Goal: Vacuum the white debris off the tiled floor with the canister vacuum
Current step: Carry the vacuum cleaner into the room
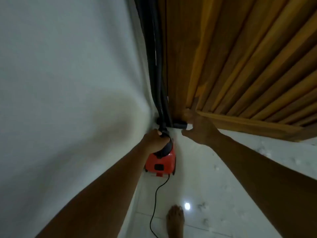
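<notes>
The red canister vacuum stands on the tiled floor, close against the white wall and just in front of the wooden door. What is inside the canister cannot be seen. Its black hose goes up along the corner between the wall and the door, and the black nozzle lies on the floor at the foot of the door. A black power cord runs from the back of the vacuum toward the camera.

The left hand is directly above the vacuum, with the fingers wrapped around the black handle on its top; the arm is stretched forward and down. The right hand is just to the right of the vacuum, near the nozzle end, with the fingers loosely curled and partly apart, at the lower edge of the door; whether it touches anything, I cannot tell.

White debris lies scattered on the tiles to the right, well apart from the vacuum. A bare foot stands on the floor beside the cord.
</notes>
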